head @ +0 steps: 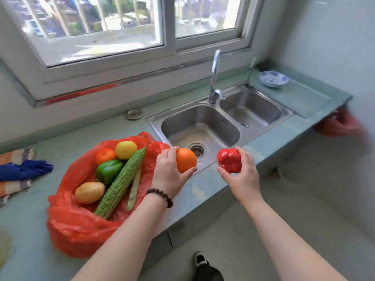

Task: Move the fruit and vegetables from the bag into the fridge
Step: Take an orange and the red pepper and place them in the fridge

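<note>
Wide pale-green bench (36, 224) under the window, and set into it a steel double sink (205, 126) with the tap (214, 78) standing behind. On the bench left of the sink, the red plastic bag (81, 228) lies spread open. In it: a long bitter gourd (119, 181) running on a slant, a green pepper (108, 171) beside it, a potato (89, 192), a yellow citrus fruit (126, 150), a tangerine (105, 156) and a pale bean pod (135, 189). Up in the air now, over the sink's near edge: the left hand (168, 175) curls round an orange (186, 160), and the right hand (243, 173) grips a red pepper (229, 160). Far corner, a blue-and-white bowl (273, 78). A small bead bracelet (160, 196) circles the left wrist.
</note>
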### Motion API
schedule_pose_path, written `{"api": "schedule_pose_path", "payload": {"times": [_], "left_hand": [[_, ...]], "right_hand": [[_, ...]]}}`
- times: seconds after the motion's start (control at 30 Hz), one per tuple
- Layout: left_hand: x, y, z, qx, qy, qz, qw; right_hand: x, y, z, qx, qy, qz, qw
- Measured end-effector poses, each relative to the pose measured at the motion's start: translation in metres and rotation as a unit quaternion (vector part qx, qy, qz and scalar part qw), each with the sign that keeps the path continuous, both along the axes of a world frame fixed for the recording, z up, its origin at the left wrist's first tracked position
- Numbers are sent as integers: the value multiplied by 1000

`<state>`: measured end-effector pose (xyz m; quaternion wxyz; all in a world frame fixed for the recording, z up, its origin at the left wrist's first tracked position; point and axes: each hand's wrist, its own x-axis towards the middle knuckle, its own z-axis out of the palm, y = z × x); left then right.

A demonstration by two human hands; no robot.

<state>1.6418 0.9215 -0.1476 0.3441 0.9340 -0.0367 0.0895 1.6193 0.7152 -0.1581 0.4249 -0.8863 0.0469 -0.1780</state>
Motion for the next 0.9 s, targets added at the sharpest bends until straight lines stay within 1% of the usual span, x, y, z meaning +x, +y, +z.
{"api": "schedule_pose_path", "payload": {"times": [0.17, 0.4, 0.5, 0.63, 0.9], "left_hand": [[-13, -80, 2, -32, 28, -140, 989], [-52, -208, 10, -35, 34, -312, 949], [-80, -261, 13, -37, 31, -376, 925], [-124, -338, 18, -37, 27, -458, 888], [-252, -498, 31, -27, 14, -592, 806]], "right_hand": [[-66, -60, -2, 19, -4, -130, 991], [-161, -145, 5, -5, -25, -297, 955], [-207, -183, 8, -10, -32, -366, 930], [-274, -235, 10, -9, -39, -458, 888], [-425, -337, 19, -34, -71, -600, 796]]}}
